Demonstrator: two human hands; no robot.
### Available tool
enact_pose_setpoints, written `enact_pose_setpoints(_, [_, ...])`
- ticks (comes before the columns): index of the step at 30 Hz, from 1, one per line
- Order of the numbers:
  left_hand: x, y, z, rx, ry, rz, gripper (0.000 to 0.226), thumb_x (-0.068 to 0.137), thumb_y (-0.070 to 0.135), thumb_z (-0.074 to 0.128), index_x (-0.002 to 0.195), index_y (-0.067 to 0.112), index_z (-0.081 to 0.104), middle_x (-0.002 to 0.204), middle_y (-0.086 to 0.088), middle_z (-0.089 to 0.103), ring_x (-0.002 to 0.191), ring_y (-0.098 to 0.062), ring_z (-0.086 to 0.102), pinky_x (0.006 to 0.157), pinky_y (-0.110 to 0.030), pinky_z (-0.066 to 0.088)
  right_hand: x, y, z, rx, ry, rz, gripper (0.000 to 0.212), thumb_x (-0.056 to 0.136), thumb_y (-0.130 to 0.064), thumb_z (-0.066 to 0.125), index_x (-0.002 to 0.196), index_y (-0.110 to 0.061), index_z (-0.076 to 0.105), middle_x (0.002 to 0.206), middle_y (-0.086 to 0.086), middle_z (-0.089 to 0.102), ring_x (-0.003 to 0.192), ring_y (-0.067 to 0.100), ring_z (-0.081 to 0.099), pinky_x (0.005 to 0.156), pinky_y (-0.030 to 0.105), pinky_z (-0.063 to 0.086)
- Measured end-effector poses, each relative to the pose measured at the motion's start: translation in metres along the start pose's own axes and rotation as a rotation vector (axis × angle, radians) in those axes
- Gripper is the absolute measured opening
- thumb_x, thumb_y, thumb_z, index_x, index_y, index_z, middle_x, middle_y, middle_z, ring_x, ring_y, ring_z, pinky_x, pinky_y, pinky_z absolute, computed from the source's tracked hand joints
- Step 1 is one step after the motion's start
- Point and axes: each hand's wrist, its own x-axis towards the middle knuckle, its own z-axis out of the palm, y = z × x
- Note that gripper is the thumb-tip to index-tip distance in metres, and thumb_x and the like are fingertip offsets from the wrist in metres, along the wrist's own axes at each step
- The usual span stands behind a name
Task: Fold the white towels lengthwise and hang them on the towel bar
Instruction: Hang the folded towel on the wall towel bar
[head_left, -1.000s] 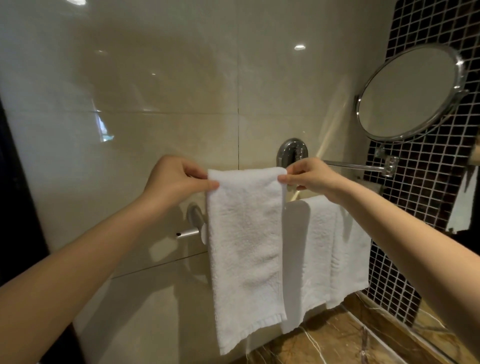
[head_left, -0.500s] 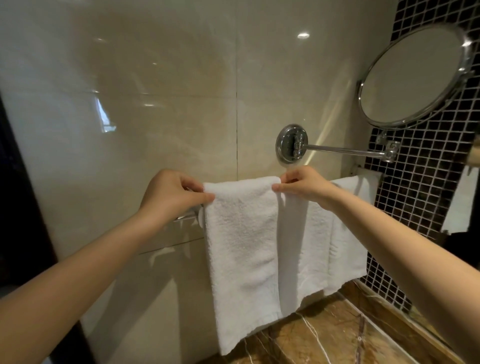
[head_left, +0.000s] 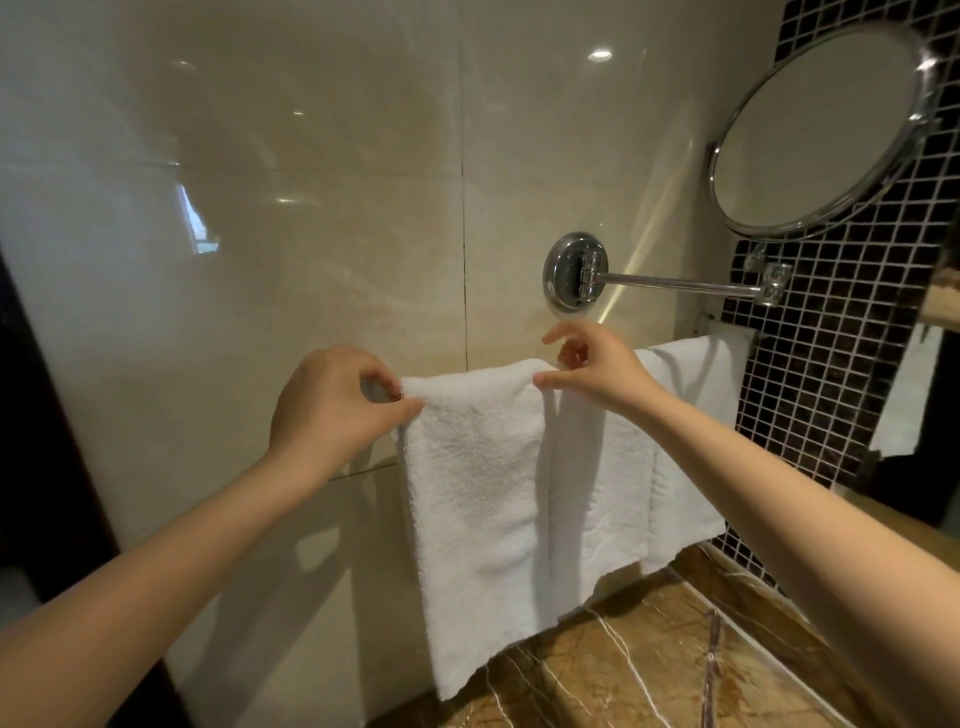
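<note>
- Left hand (head_left: 337, 405), at 9 o'clock from centre, pinches the top left corner of the front towel (head_left: 478, 478) between its thumb and curled index finger.
- Right hand (head_left: 597, 371), at 3 o'clock from centre, is loosely open. Its thumb tip touches the same towel's top right corner, and its fingers lift clear of the cloth, gently curled.
- The front towel is white looped terry folded into a long, narrow strip. It is draped over the towel bar, which the cloth hides, and hangs toward 6 o'clock.
- A second towel (head_left: 597, 467) and a third towel (head_left: 685, 441), both white, hang just beside it toward 3 o'clock with their edges overlapping.
- A round mirror (head_left: 815, 130) with a chrome rim sits at 2 o'clock. A slim chrome arm (head_left: 675, 283) joins it to a round chrome wall mount (head_left: 574, 273).
- Glossy cream wall tiles (head_left: 260, 208) fill 10 to 12 o'clock, and small square black mosaic tiles (head_left: 841, 338) sit at 3 o'clock.
- A brown marble counter (head_left: 649, 665) with white veins lies at 5 o'clock.
</note>
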Motion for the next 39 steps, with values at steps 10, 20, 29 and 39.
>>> enact_pose_setpoints(10, [-0.011,-0.003,0.014,0.156,0.044,0.197,0.018,0.071,0.021,0.073,0.088,0.025,0.068,0.085,0.005,0.065,0.085,-0.021,0.057,0.069,-0.031,0.044,-0.019,0.004,0.010,-0.103,0.069,-0.127,0.028,0.079,-0.028,0.074,0.106,-0.024,0.071,0.095,-0.008,0.056,0.087,0.007,0.049,0.075,0.022,0.036])
enact_pose_setpoints(20, [-0.088,-0.034,0.075,-0.173,0.194,-0.126,0.030,0.076,0.035,0.072,0.093,0.022,0.052,0.098,0.005,0.053,0.096,-0.016,0.052,0.082,-0.031,0.042,-0.081,0.029,0.065,0.333,0.173,0.095,0.007,0.089,-0.025,0.065,0.091,-0.019,0.063,0.084,-0.008,0.064,0.077,0.005,0.061,0.069,0.019,0.047])
enact_pose_setpoints(29, [-0.063,-0.041,0.093,-0.476,0.045,-0.124,0.026,0.092,0.027,0.058,0.066,0.029,0.057,0.074,0.018,0.058,0.073,0.000,0.052,0.064,-0.016,0.039,-0.073,0.040,0.077,0.276,0.158,0.030,0.020,0.094,-0.024,0.057,0.076,-0.018,0.063,0.076,-0.012,0.055,0.076,-0.003,0.053,0.065,0.014,0.039])
enact_pose_setpoints(39, [-0.063,-0.038,0.084,-0.486,0.112,-0.040,0.032,0.089,0.037,0.058,0.058,0.046,0.061,0.083,0.013,0.051,0.071,0.011,0.052,0.064,-0.001,0.037,-0.075,0.048,0.096,0.331,0.105,0.045,0.024,0.094,-0.024,0.057,0.081,-0.007,0.067,0.089,0.001,0.062,0.095,0.013,0.055,0.084,0.038,0.048])
